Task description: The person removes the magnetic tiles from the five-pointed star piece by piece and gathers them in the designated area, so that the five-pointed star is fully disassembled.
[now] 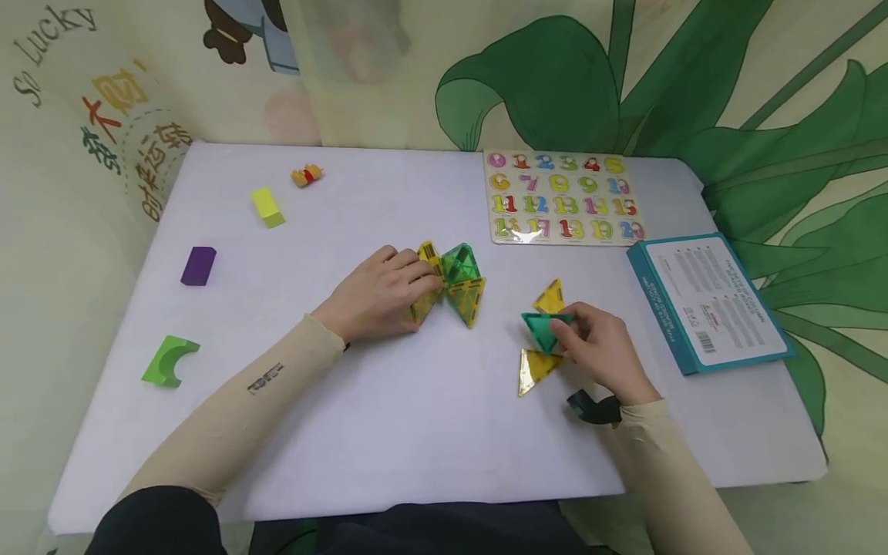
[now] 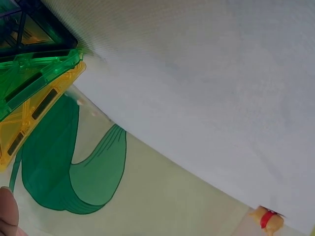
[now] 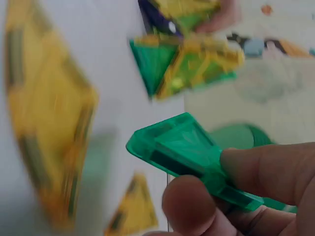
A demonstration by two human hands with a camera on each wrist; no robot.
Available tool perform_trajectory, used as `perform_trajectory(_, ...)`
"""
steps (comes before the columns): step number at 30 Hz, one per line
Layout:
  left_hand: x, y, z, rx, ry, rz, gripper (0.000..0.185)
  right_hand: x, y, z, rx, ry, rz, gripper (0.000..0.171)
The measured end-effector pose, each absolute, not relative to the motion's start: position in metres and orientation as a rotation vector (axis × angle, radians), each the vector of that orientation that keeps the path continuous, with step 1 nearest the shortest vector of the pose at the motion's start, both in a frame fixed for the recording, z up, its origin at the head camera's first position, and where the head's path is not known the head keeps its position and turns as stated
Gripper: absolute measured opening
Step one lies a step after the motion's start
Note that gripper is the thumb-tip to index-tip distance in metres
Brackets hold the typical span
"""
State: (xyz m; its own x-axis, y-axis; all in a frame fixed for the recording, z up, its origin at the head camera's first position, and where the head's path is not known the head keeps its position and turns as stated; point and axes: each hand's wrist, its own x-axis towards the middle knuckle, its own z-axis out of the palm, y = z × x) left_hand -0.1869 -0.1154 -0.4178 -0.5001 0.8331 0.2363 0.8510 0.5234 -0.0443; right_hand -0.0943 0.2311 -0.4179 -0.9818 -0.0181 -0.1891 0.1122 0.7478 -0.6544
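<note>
**Tile structure half-built, one green tile in hand**

We see the left hand (image 1: 378, 297) resting against a small standing structure (image 1: 451, 285) of yellow and green translucent triangle tiles, mid-desk; its fingers curl round the yellow side and steady it. The right hand (image 1: 600, 351) pinches a green triangle tile (image 1: 544, 327) between thumb and fingertips (image 3: 189, 204), lifted just off the desk (image 1: 416, 432). Two loose yellow triangle tiles lie beside it, one just beyond (image 1: 550, 298), one nearer us (image 1: 536, 370).

Risks, as we judge them: the structure looks lightly joined, so a nudge from the left hand could fold it flat. The pinch sits at one corner of the green tile; it may swivel or slip. If these tiles are magnetic, the held one could snap to a neighbouring yellow tile.

Containers: a teal box (image 1: 708, 301) lies flat at the right, shut; contents not visible. The number puzzle board (image 1: 562, 196) appears to hold all its pieces.
</note>
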Motion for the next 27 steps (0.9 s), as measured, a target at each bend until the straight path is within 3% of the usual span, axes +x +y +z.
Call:
perform_trajectory(7,-0.186,-0.116,-0.416,-1.430,-2.549,-0.088,0.062,-0.071,0.293,-0.423,0.424,2.715,-0.988,0.036)
perform_trajectory(12,-0.187,-0.113,-0.416,-1.440,-2.538,-0.096,0.063,-0.055,0.319,-0.430,0.498,2.665,-0.894,0.046)
perform_trajectory(27,-0.185,-0.120,-0.417,-1.427,-2.501,-0.103,0.061,-0.052,0.306,-0.424,0.682,2.836,-0.757,0.045)
